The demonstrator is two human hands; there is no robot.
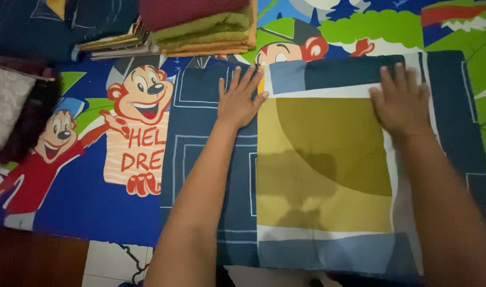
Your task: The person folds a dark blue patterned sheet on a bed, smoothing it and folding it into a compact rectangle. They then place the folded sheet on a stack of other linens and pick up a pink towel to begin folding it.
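The folded cloth [328, 175] showed mustard, olive, pale blue and white blocks over a navy ground with white line rectangles. The sheet [83, 207] beneath was bright blue, printed with cartoon bears in red and orange, plus green patches. The stacked towels [205, 26] were maroon, olive green and orange.

Two hands are seen, a left hand [240, 101] and a right hand [399, 101], both laid flat on one folded cloth [328, 170]. One cartoon sheet [94, 202] is spread underneath. Three folded towels [205, 26] are stacked up top, beside one pile of books [112, 45]. One pillow [6, 103] is spotted at the left edge.
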